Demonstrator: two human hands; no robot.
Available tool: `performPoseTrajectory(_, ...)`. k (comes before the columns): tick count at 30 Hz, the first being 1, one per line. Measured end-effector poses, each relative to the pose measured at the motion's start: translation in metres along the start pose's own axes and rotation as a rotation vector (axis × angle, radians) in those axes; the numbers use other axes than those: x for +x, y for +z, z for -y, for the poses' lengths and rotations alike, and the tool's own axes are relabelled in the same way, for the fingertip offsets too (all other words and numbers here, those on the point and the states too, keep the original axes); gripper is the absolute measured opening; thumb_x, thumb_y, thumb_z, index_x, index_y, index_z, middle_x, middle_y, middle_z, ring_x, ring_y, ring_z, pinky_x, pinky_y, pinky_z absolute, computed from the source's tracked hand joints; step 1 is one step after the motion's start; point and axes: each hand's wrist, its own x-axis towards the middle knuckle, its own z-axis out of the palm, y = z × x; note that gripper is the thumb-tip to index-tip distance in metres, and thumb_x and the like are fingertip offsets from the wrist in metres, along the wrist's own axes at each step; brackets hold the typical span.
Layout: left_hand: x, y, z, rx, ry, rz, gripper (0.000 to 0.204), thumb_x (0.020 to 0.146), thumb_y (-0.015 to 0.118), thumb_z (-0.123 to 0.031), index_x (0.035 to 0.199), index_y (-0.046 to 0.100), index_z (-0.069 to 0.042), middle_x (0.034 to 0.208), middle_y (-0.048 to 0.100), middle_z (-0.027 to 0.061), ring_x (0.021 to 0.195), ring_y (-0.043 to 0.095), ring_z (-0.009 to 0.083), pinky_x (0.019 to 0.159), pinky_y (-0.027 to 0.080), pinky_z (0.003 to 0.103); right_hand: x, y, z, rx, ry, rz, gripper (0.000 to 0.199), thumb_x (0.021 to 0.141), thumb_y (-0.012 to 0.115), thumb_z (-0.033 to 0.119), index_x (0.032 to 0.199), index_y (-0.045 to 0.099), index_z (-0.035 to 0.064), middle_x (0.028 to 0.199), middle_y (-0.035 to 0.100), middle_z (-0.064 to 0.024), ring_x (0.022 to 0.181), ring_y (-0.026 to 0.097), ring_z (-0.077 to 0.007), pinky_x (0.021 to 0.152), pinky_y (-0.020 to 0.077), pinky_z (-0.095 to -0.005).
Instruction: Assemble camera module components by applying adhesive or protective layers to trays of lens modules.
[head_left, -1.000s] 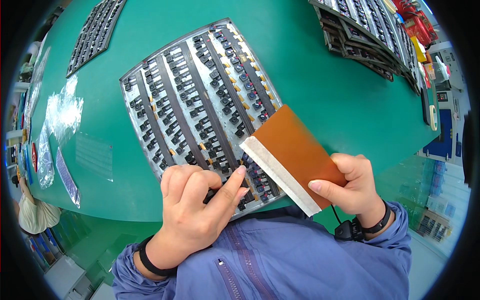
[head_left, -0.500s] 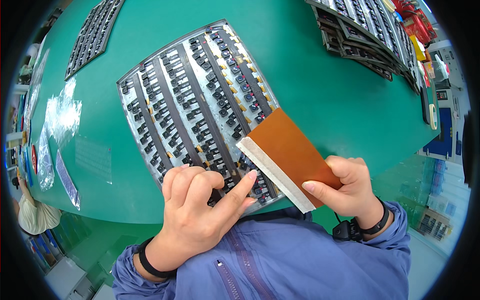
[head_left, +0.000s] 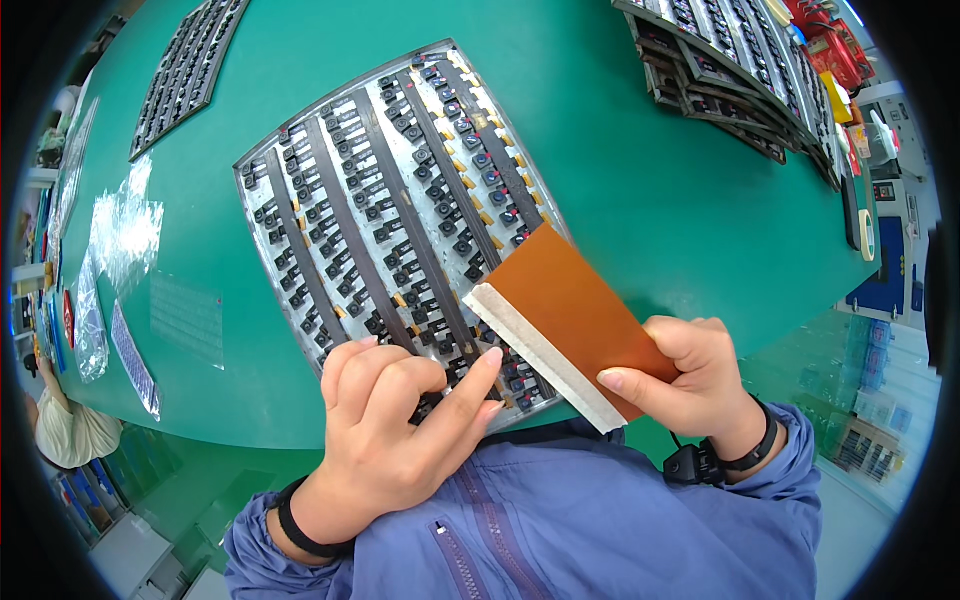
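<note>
A metal tray (head_left: 345,222) lies tilted on the table, with rows of small black camera-like modules between dark strips. My right hand (head_left: 695,375) grips an orange-brown flat sheet (head_left: 580,300), thumb on top and fingers underneath. A whitish strip runs along the sheet's lower left edge, and the sheet covers the tray's near right corner. Over the tray's near edge is my left hand (head_left: 390,425). Its index finger points toward the whitish strip, with the thumb apart below it and the other fingers curled. Nothing shows between them, and the modules beneath this hand are partly hidden.
Similar trays (head_left: 725,80) are stacked at the far right, beside red items (head_left: 830,55) and a tape roll (head_left: 866,235). Another tray (head_left: 190,75) lies far left. Clear plastic film (head_left: 127,225) rests on the green table (head_left: 640,190). Another person's sleeve (head_left: 75,430) shows at the left.
The orange-brown sheet has shifted slightly left and nearer to me in my right hand. My left index fingertip has moved a little left and nearer to me as well.
</note>
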Motion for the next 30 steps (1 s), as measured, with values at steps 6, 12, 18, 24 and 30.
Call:
performPoseTrajectory(6, 0.001, 0.001, 0.002, 0.012, 0.007, -0.041, 0.037, 0.064, 0.076, -0.022, 0.1, 0.074, -0.013, 0.083, 0.045, -0.0002, 0.083, 0.048, 0.0193, 0.081, 0.04, 0.041, 0.002, 0.001, 0.002, -0.041, -0.011, 0.002, 0.022, 0.082, 0.075, 0.011, 0.07, 0.059, 0.0009, 0.051, 0.054, -0.0047, 0.043, 0.049, -0.0066, 0.038, 0.0333, -0.0253)
performPoseTrajectory(12, 0.004, 0.0, -0.001, 0.033, -0.007, 0.001, 0.035, 0.068, 0.075, -0.019, 0.102, 0.073, -0.012, 0.086, 0.045, 0.0018, 0.085, 0.047, 0.0219, 0.081, 0.039, 0.041, 0.003, -0.006, 0.009, 0.006, 0.064, 0.065, 0.016, 0.083, 0.073, 0.009, 0.078, 0.063, -0.0019, 0.058, 0.06, -0.0037, 0.051, 0.053, -0.0044, 0.043, 0.0376, -0.0241)
performPoseTrajectory(18, 0.012, -0.006, 0.003, 0.03, 0.033, 0.035, 0.035, 0.069, 0.076, -0.02, 0.102, 0.072, -0.011, 0.089, 0.047, 0.0026, 0.088, 0.048, 0.0228, 0.082, 0.04, 0.04, 0.012, -0.011, 0.008, 0.316, 0.156, -0.094, 0.012, 0.085, 0.07, 0.004, 0.092, 0.065, -0.0049, 0.076, 0.067, -0.0043, 0.066, 0.057, -0.0048, 0.054, 0.0436, -0.0217)
performPoseTrajectory(24, 0.019, -0.01, 0.011, -0.04, 0.065, 0.102, 0.036, 0.067, 0.077, -0.024, 0.101, 0.072, -0.011, 0.088, 0.048, 0.0025, 0.086, 0.049, 0.0226, 0.078, 0.04, 0.039, 0.026, -0.011, 0.001, 0.055, -0.049, -0.041, 0.012, 0.084, 0.071, 0.007, 0.087, 0.065, -0.0028, 0.063, 0.062, -0.0037, 0.055, 0.054, -0.0044, 0.047, 0.04, -0.0226)
performPoseTrajectory(30, 0.028, -0.005, 0.024, -0.047, 0.073, -0.025, 0.036, 0.063, 0.078, -0.016, 0.098, 0.074, -0.011, 0.082, 0.047, 0.0022, 0.081, 0.048, 0.0225, 0.07, 0.039, 0.037, 0.03, -0.011, -0.003, -0.043, -0.072, -0.018, 0.016, 0.082, 0.073, 0.008, 0.077, 0.062, -0.0009, 0.055, 0.056, -0.0038, 0.047, 0.049, -0.0052, 0.042, 0.035, -0.0242)
